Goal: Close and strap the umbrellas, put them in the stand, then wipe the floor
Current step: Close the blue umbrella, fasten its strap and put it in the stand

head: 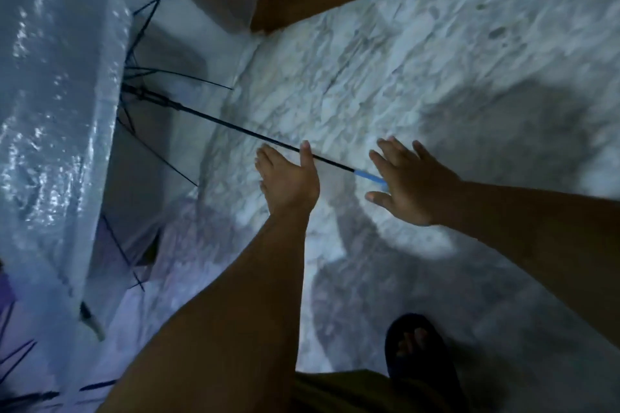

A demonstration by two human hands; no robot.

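Both hands [288, 181] [407, 183] open beside umbrella shaft [235, 127]

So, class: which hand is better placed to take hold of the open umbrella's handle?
The right hand. Its spread fingers hover right at the blue handle, while the left hand sits further up the dark shaft, nearer the clear canopy, likely better for sliding it closed.
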